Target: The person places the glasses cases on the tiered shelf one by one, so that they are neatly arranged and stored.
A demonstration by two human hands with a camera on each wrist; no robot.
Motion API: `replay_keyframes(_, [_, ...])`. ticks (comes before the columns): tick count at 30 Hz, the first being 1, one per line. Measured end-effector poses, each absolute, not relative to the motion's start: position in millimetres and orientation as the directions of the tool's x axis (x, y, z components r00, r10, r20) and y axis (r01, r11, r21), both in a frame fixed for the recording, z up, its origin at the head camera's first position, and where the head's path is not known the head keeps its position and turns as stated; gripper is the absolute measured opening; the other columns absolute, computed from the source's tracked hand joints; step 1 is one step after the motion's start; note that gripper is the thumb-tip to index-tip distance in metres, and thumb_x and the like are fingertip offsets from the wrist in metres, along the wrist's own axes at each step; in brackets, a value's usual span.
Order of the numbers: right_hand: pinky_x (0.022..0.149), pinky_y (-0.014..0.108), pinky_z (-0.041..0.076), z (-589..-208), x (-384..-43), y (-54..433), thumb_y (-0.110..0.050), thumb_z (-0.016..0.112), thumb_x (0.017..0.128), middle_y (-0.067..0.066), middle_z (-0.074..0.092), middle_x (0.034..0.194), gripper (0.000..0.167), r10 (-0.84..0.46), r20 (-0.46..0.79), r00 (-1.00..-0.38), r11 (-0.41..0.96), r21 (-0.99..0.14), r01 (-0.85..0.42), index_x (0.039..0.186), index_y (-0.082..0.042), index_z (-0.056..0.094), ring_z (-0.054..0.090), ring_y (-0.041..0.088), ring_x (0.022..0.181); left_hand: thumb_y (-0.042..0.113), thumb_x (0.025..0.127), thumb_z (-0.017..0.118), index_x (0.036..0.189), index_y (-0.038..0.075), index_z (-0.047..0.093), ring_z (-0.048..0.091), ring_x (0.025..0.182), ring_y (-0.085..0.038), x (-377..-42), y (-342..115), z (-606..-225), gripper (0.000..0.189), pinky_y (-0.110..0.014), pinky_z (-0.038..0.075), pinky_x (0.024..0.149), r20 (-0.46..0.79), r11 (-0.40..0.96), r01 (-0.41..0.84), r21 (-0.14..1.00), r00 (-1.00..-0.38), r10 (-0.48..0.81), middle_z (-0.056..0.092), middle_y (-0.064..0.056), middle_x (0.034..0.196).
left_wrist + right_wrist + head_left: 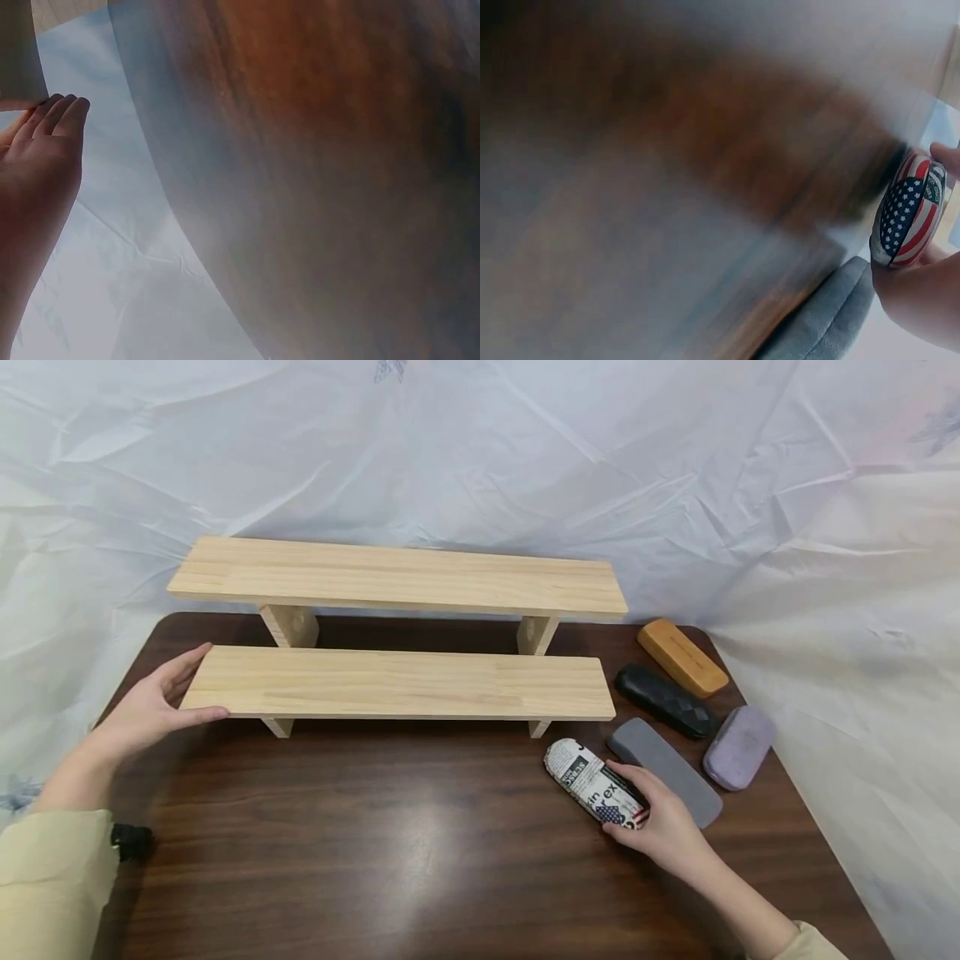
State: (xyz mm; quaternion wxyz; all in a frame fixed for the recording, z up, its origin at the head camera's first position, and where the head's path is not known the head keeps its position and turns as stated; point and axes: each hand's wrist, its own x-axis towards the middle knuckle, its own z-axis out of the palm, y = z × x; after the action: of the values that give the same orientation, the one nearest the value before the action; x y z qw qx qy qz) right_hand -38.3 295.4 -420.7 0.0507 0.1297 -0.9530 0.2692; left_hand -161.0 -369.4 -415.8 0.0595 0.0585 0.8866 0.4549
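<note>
A two-step wooden shelf of pale boards stands on the table; its lower board (405, 683) is in front of the raised upper board (397, 575). My left hand (153, 706) grips the lower board's left end, thumb along the front edge and fingers at the back corner. In the left wrist view this hand (45, 157) is against the board's end. On the right, my right hand (663, 822) holds a glasses case (588, 781) printed with newspaper lettering and a flag pattern. The right wrist view shows the stars and stripes on the case's end (909, 214) between thumb and fingers.
Right of the shelf lie a grey glasses case (667, 772), a black one (663, 700), an orange-brown one (682, 656) and a purple one (740, 747). White sheeting (480, 460) hangs behind the dark wooden table (337, 852).
</note>
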Motion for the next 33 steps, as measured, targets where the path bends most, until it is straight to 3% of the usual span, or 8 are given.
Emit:
replay_keyframes(5, [0.096, 0.002, 0.034, -420.5, -37.7, 292.9, -0.003, 0.096, 0.067, 0.013, 0.068, 0.139, 0.085, -0.302, 0.175, -0.937, 0.798, -0.492, -0.350, 0.145, -0.009, 0.063, 0.061, 0.020, 0.122, 0.009, 0.096, 0.079, 0.173, 0.014, 0.007, 0.031, 0.130, 0.022, -160.2, -368.4, -415.3, 0.105, 0.004, 0.031, 0.091, -0.050, 0.579, 0.047, 0.814, -0.987, 0.150, 0.015, -0.027, 0.176])
replay_keyframes(9, [0.100, 0.000, 0.032, -418.2, -38.1, 287.4, -0.002, 0.096, 0.067, 0.013, 0.067, 0.141, 0.086, -0.351, 0.169, -0.921, 0.770, -0.507, -0.387, 0.146, -0.011, 0.062, 0.060, 0.020, 0.126, 0.009, 0.097, 0.079, 0.173, 0.015, 0.007, 0.030, 0.136, 0.018, -160.4, -367.8, -415.8, 0.104, 0.004, 0.032, 0.091, -0.057, 0.572, 0.039, 0.819, -0.987, 0.149, 0.012, -0.025, 0.176])
replay_keyframes(19, [0.093, 0.024, 0.052, -399.2, -61.3, 260.7, -0.007, 0.095, 0.071, 0.009, 0.067, 0.143, 0.084, -0.494, 0.174, -0.852, 0.693, -0.513, -0.506, 0.148, -0.014, 0.061, 0.062, 0.014, 0.118, 0.010, 0.097, 0.079, 0.173, 0.017, 0.007, 0.030, 0.138, 0.016, -161.2, -369.2, -414.2, 0.105, 0.004, 0.032, 0.090, -0.067, 0.577, 0.025, 0.816, -0.988, 0.138, 0.011, -0.025, 0.176])
replay_keyframes(24, [0.095, 0.032, 0.054, -388.2, -75.6, 238.6, -0.010, 0.094, 0.075, 0.008, 0.066, 0.144, 0.082, -0.564, 0.160, -0.810, 0.641, -0.533, -0.552, 0.150, -0.015, 0.060, 0.063, 0.017, 0.120, 0.009, 0.097, 0.079, 0.173, 0.017, 0.008, 0.031, 0.135, 0.018, -161.0, -370.8, -415.2, 0.105, 0.004, 0.032, 0.090, -0.058, 0.576, 0.035, 0.816, -0.988, 0.142, 0.012, -0.025, 0.176])
replay_keyframes(33, [0.097, 0.034, 0.055, -364.1, -110.1, 199.5, -0.015, 0.092, 0.078, 0.006, 0.065, 0.146, 0.080, -0.652, 0.181, -0.736, 0.520, -0.599, -0.608, 0.152, -0.017, 0.059, 0.063, 0.018, 0.121, 0.010, 0.097, 0.079, 0.173, 0.016, 0.008, 0.032, 0.133, 0.019, -162.0, -370.8, -414.7, 0.104, 0.004, 0.032, 0.090, -0.057, 0.582, 0.041, 0.812, -0.987, 0.148, 0.014, -0.028, 0.175])
